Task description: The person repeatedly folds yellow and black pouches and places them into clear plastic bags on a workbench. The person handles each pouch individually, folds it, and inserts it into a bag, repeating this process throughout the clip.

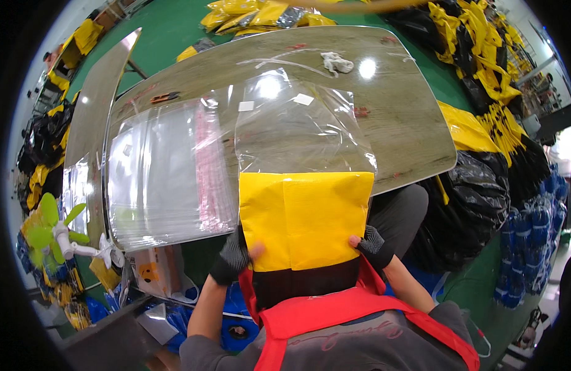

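Observation:
A folded yellow-and-black sheet stands upright in front of my chest, its yellow part above and a black band below. My left hand, in a dark glove with bare fingertips, grips its left edge, thumb on the front. The right hand, gloved alike, pinches the right edge the same way. Directly beyond the sheet's top edge, a clear plastic bag with two small white labels lies on the table. Bag and sheet meet or overlap there; how far the sheet sits inside I cannot tell. Fingers behind the sheet are hidden.
Left on the wood-patterned table lies a stack of clear bags with a pink strip. Orange-handled snips and crumpled white plastic lie farther back. A green-bladed fan stands left; black-and-yellow bundles sit right.

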Action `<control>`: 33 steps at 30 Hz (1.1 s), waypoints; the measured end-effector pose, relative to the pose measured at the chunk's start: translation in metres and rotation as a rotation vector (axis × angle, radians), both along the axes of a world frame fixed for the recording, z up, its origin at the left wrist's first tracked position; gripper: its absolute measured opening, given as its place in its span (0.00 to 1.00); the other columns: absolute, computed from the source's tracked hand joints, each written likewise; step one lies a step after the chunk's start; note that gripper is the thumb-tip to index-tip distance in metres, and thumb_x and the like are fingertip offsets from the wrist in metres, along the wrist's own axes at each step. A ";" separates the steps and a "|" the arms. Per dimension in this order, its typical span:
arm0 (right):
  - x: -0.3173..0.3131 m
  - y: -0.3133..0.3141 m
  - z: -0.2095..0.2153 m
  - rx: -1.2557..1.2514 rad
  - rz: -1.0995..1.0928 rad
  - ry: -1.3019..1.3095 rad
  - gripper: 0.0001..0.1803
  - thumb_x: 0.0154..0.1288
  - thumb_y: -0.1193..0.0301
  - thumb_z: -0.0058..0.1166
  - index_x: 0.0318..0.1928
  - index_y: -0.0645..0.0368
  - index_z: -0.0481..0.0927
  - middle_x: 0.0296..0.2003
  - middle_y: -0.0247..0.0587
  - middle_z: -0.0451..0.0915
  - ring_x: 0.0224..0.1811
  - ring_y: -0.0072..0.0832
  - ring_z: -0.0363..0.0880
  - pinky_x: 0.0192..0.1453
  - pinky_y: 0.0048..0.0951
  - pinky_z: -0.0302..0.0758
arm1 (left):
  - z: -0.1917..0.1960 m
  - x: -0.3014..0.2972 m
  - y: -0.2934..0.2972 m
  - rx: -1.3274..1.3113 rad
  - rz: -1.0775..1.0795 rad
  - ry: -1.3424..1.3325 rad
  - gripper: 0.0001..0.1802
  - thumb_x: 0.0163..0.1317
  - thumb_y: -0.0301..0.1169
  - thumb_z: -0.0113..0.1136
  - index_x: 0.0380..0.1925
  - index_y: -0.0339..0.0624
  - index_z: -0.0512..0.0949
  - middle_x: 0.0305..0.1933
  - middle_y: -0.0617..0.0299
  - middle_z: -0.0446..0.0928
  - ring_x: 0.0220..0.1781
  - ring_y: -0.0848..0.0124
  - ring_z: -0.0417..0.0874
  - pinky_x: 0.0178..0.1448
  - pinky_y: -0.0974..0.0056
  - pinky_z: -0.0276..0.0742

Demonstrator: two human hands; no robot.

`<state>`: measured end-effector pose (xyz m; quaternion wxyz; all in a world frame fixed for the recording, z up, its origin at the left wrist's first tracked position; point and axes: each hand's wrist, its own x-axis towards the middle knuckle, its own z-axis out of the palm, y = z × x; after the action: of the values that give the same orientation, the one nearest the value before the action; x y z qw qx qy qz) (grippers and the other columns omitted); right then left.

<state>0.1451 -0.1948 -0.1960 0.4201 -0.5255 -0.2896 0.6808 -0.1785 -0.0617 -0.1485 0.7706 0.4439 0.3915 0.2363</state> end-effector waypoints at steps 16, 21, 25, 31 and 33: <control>0.000 -0.018 0.016 0.100 0.046 -0.286 0.24 0.68 0.58 0.54 0.52 0.68 0.78 0.40 0.40 0.83 0.42 0.23 0.78 0.48 0.24 0.74 | -0.011 0.005 0.031 -0.087 0.260 -0.088 0.25 0.67 0.43 0.55 0.58 0.37 0.69 0.55 0.58 0.75 0.54 0.68 0.77 0.57 0.67 0.73; 0.023 0.035 0.049 0.505 -0.238 -0.189 0.23 0.65 0.61 0.57 0.53 0.66 0.77 0.42 0.38 0.82 0.44 0.24 0.79 0.49 0.24 0.74 | -0.023 0.034 0.013 -0.154 0.143 -0.132 0.29 0.66 0.44 0.57 0.62 0.39 0.66 0.58 0.59 0.73 0.57 0.67 0.76 0.61 0.63 0.72; 0.002 0.016 -0.004 0.149 -0.283 -0.111 0.19 0.63 0.64 0.60 0.50 0.64 0.78 0.38 0.33 0.82 0.39 0.21 0.78 0.45 0.24 0.75 | -0.033 0.035 -0.018 0.079 0.143 0.013 0.32 0.66 0.46 0.57 0.63 0.39 0.65 0.59 0.61 0.73 0.57 0.68 0.75 0.61 0.63 0.71; -0.040 -0.082 0.024 0.095 -0.240 -0.143 0.40 0.55 0.64 0.69 0.66 0.61 0.65 0.60 0.43 0.72 0.65 0.30 0.66 0.69 0.33 0.61 | -0.035 -0.006 -0.081 0.122 0.018 0.097 0.40 0.59 0.50 0.64 0.64 0.36 0.64 0.62 0.56 0.70 0.64 0.65 0.69 0.67 0.62 0.62; -0.022 -0.077 0.023 0.133 0.096 -0.219 0.43 0.54 0.64 0.70 0.67 0.62 0.62 0.62 0.44 0.70 0.65 0.30 0.65 0.69 0.33 0.61 | -0.024 -0.027 -0.060 0.245 -0.064 0.087 0.41 0.59 0.52 0.64 0.64 0.36 0.64 0.63 0.55 0.70 0.64 0.65 0.70 0.66 0.62 0.64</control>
<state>0.1227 -0.2718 -0.1726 0.3869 -0.5530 -0.4031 0.6180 -0.2060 -0.1219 -0.1721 0.6999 0.5568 0.3785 0.2383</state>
